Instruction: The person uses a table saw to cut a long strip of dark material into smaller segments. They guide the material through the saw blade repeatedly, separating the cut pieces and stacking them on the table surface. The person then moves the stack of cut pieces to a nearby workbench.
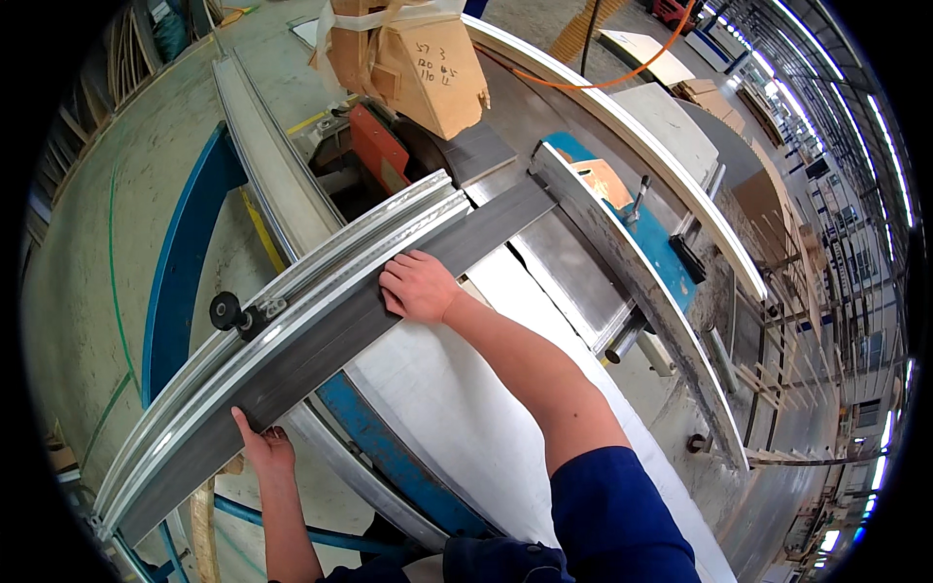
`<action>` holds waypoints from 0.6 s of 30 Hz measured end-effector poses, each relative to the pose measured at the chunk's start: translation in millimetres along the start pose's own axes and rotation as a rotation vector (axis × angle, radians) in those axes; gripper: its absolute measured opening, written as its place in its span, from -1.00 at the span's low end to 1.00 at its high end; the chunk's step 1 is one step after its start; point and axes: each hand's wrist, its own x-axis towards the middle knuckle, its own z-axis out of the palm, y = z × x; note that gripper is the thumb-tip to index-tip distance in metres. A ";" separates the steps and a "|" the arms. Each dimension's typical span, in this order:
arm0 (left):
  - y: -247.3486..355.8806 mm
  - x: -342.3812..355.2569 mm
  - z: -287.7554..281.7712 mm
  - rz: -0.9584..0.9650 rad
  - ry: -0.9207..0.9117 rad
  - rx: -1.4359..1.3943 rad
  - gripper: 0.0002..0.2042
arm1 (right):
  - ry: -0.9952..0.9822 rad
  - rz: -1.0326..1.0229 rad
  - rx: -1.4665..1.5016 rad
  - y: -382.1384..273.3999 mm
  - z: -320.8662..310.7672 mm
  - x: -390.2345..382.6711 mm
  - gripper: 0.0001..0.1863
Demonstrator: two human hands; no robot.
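Observation:
A long dark grey board [311,361] lies slantwise across the saw table, from the lower left up to the metal guide at the upper right. Its far long edge runs along the ribbed aluminium fence [362,255]. My left hand [266,449] grips the near edge toward the board's left part, thumb on top and fingers curled underneath, partly hidden. Farther along, my right hand [422,288] rests over the board with its fingers bent down onto the top near the fence. The board's upper right end meets or nearly meets the guide [637,277].
A black knob [225,311] sits on the fence. Beyond the board hang a brown box-like cover [428,78] and a red part [377,146]. A blue plate [671,243] with a lever stands right of the guide. An orange hose [622,83] crosses behind. White panel surface [437,398] lies below my right arm.

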 end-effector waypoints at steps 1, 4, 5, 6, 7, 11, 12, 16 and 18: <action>-1.1 -0.3 -0.5 -0.002 0.003 0.011 -0.33 | -0.004 -0.006 -0.002 2.2 -1.0 0.7 -0.82; -6.5 -7.1 4.9 0.004 -0.010 0.041 -0.30 | 0.018 -0.014 0.006 8.6 -7.4 -2.8 -0.82; -8.8 -10.5 9.2 0.007 -0.018 0.050 -0.30 | 0.030 -0.018 0.008 10.6 -9.2 -3.4 -0.82; -10.7 -11.1 11.8 0.014 -0.024 0.059 -0.27 | 0.022 -0.013 0.001 12.4 -10.2 -3.2 -0.82; -12.0 -12.3 12.3 0.023 -0.026 0.069 -0.24 | 0.015 -0.008 -0.001 12.5 -10.9 -2.7 -0.82; -11.0 -10.1 11.7 0.024 -0.044 0.064 -0.22 | 0.022 0.007 0.018 15.8 -11.0 -3.1 -0.81; -10.4 -12.0 10.3 0.026 -0.043 0.091 -0.25 | 0.043 0.015 0.036 17.3 -9.4 -3.7 -0.81; -20.4 -51.5 -14.4 0.203 0.163 0.385 -0.42 | 0.115 0.033 0.103 17.4 -5.4 -3.9 -0.80; -28.0 -72.6 -13.4 0.526 0.077 0.670 -0.53 | 0.121 0.045 0.106 15.6 -8.9 -4.2 -0.79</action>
